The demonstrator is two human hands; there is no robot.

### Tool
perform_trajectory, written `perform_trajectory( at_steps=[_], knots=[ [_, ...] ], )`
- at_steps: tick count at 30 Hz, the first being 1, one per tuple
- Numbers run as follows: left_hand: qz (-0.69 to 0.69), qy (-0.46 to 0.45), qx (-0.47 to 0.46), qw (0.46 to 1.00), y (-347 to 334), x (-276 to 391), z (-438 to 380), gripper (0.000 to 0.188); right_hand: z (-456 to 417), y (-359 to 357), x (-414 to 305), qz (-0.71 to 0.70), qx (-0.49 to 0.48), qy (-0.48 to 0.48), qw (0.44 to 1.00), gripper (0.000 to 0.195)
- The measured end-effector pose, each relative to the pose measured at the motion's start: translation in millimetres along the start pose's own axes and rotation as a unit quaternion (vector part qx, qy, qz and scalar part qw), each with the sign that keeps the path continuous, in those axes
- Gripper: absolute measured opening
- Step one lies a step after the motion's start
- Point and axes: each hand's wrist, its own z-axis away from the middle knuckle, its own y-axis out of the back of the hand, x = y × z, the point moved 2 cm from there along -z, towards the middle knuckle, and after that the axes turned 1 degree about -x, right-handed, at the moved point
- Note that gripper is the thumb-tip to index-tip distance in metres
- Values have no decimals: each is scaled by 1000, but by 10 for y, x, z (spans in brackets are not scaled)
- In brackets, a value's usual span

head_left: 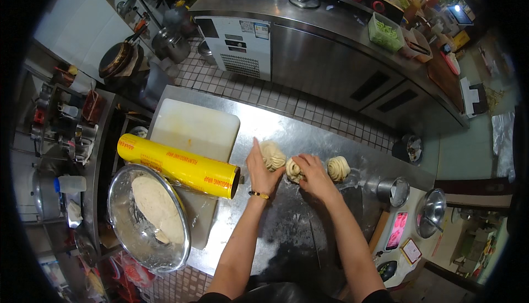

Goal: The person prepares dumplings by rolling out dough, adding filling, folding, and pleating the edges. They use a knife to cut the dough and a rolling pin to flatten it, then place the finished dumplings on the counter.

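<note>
Three coiled dough rolls with layered strands lie in a row on the steel worktable (281, 208). My left hand (263, 170) cups the left roll (272, 157) from its near left side, fingers along its edge and the thumb reaching toward the middle roll. With its fingertips, my right hand (316, 175) grips the middle roll (292, 170), partly covering it. The right roll (338, 168) sits apart, untouched. A large steel bowl (117, 237) at the left holds a big lump of dough (159, 206).
A yellow roll of cling wrap (177, 164) lies across a white cutting board (194, 121), beside the bowl. To the right stand a small steel pot (392, 192), a phone (396, 230) and another steel bowl (430, 212). A steel counter (322, 51) runs beyond the tiled floor.
</note>
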Motion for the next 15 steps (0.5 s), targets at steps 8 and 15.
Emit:
perform_trajectory(
  at_steps=[8, 15],
  knots=[
    [70, 63, 12, 996, 86, -58, 83, 74, -270, 16, -16, -30, 122, -8, 992, 23],
    [43, -25, 32, 998, 176, -74, 112, 39, -415, -239, -133, -22, 125, -20, 992, 20]
  ],
)
